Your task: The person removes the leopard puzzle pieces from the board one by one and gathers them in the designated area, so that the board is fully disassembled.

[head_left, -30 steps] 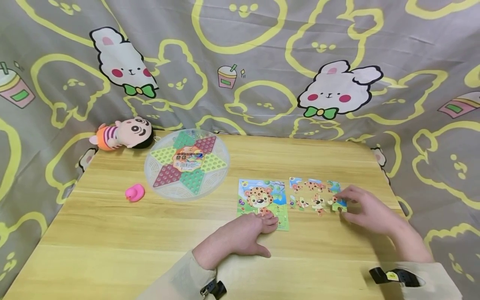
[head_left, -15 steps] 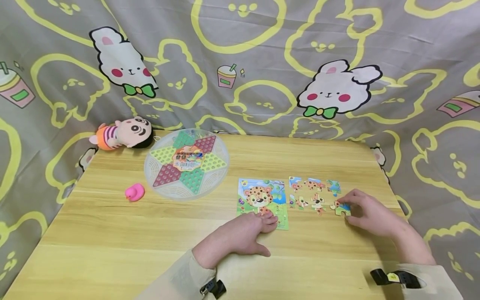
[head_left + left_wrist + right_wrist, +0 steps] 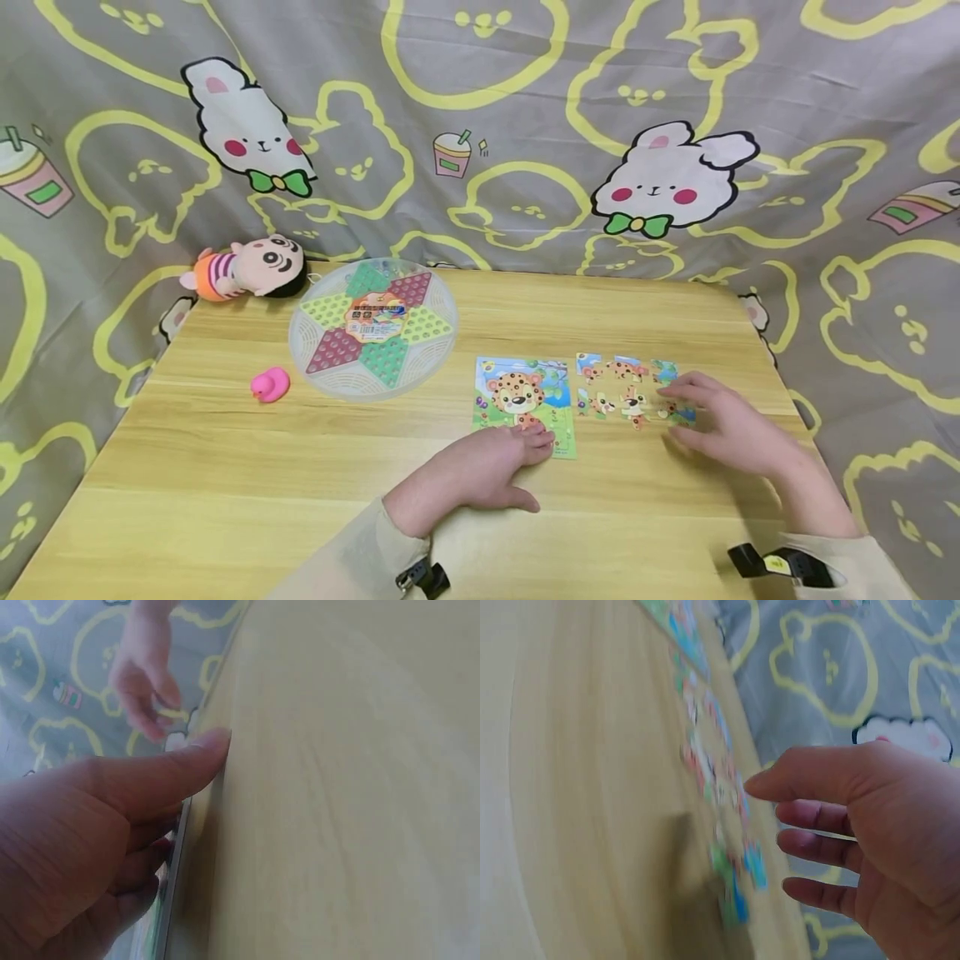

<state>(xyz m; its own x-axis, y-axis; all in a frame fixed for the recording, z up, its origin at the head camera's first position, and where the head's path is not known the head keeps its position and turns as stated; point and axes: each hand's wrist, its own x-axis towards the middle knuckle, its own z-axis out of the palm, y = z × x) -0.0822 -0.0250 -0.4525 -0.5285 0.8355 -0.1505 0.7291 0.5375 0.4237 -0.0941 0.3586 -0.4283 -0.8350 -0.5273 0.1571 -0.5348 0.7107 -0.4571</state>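
Observation:
My left hand lies with its fingers on the lower part of a leopard puzzle picture card, its thumb stretched out over the table. To the right of the card, several loose jigsaw pieces lie in two rows, showing bits of the leopard. My right hand hovers over the right end of those rows with thumb and fingers spread apart. Partly behind its fingers is a blue and green jigsaw piece. In the right wrist view nothing is between the fingers of the right hand, and the pieces lie beyond them, blurred.
A round Chinese checkers board lies at the back left of the wooden table. Beside it are a plush doll and a pink toy duck. A patterned curtain hangs behind the table.
My right hand gripped the blue and green jigsaw piece and drew it slightly right. Now it has let go and moved left over the pieces. The left hand has stayed on the card.

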